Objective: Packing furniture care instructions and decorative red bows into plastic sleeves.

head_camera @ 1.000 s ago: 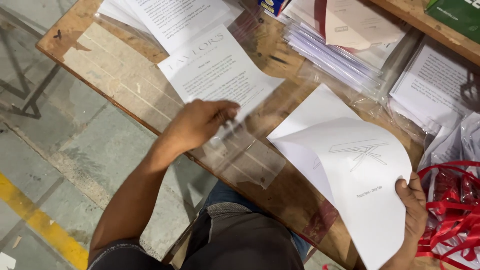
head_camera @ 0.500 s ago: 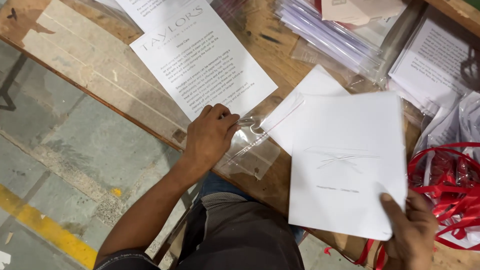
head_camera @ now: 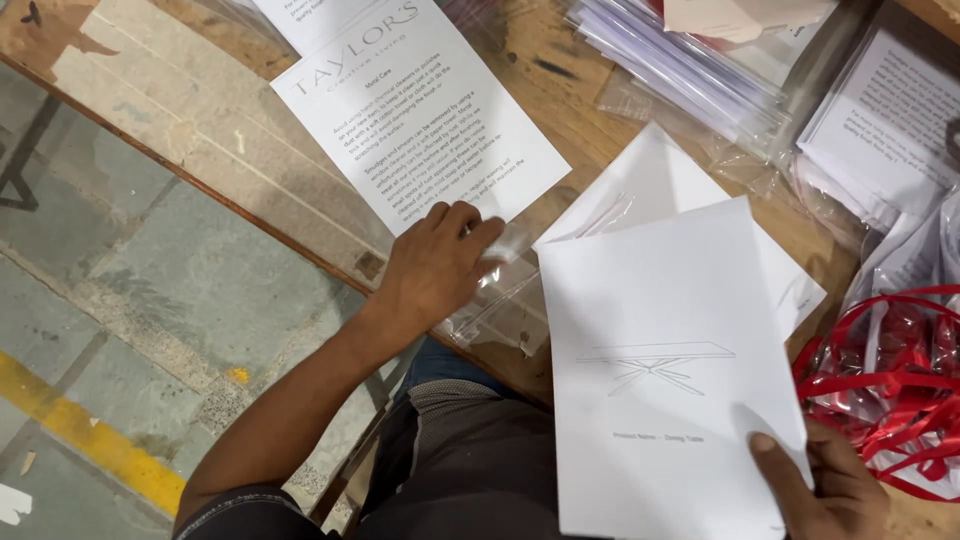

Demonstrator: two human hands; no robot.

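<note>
My left hand (head_camera: 437, 268) lies on a clear plastic sleeve (head_camera: 495, 310) at the near edge of a wooden table (head_camera: 560, 120), its fingertips on the bottom edge of a printed white sheet (head_camera: 420, 110). My right hand (head_camera: 825, 490) holds a white sheet with a line drawing of a table (head_camera: 665, 370) by its lower right corner, thumb on top. That sheet is held over another white sheet (head_camera: 650, 185) lying on the table.
A stack of clear plastic sleeves (head_camera: 690, 70) lies at the back. Printed leaflets in plastic (head_camera: 890, 120) sit at the right. A bundle of red ribbon (head_camera: 895, 385) is beside my right hand. Grey tiled floor with a yellow line (head_camera: 90, 440) lies left.
The held drawing sheet has swung upright and closer to me. My left hand has slid from the sleeve up towards the printed sheet's bottom edge.
</note>
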